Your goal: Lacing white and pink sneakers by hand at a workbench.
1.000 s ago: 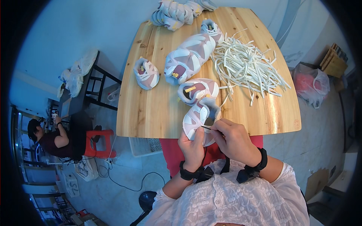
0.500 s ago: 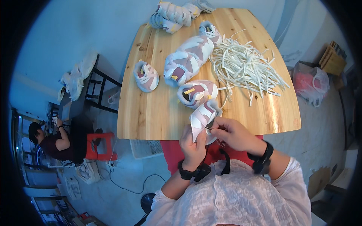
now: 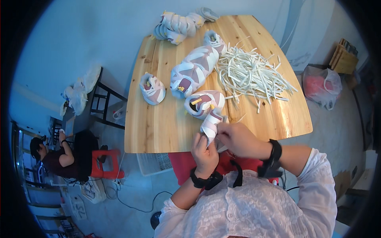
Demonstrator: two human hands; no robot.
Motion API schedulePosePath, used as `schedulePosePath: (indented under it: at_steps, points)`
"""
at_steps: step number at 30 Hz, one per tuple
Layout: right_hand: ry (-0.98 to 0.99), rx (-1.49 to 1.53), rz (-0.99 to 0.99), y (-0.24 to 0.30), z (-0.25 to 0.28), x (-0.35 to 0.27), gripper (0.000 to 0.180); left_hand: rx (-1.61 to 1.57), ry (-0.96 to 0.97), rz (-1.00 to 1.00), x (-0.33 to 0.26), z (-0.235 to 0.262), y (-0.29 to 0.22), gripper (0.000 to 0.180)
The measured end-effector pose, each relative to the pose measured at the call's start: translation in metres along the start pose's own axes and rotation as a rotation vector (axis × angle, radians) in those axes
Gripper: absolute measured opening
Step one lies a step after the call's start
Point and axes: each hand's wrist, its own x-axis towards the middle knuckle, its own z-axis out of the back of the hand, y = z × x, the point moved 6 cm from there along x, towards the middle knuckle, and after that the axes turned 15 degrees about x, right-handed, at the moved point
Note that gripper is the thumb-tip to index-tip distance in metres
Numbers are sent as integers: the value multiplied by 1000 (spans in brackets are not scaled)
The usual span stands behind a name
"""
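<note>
In the head view, the left hand [image 3: 205,159] pinches a shoe [image 3: 210,125] over the table [image 3: 166,133]'s near edge, while the right hand [image 3: 241,139], blurred, curls against it, its grip impossible to tell, apparently mid-handwork on the upper, which calls for a steady left hold next

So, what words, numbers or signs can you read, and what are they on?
Nothing is clear enough to quote.
White-and-mauve curved shoe upper, held in front: no readable text.
Narrow yellow tab beyond it: none readable.
Pale flat thing, lower left: grey marks, too blurred to read.
</note>
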Motion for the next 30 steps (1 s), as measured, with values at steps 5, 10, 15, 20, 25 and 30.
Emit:
schedulePosePath:
  at_steps: [5, 10, 15, 20, 25, 30]
  points:
    - [-107, -212, 247, 4, 2, 3, 23, -21, -24, 26, 3, -6, -1, 3]
    - [-112, 1, -10, -1, 4, 7, 15, -30, 2, 64, 0, -4, 2, 11]
    - [-79, -725, 249, 40, 1, -21, 13, -340, 69, 319, -3, -7, 24, 16]
    - [-173, -573, 458, 46, 24, -35, 11, -674, 170, 581, -10, -6, 44, 19]
    - [-294, -328, 524, 38, 25, -35, 18, -1207, 470, 712, -26, -27, 16, 34]
    - [-76, -13, 476, 20, 16, -24, 22, -1200, 451, 696, -25, -23, 4, 34]
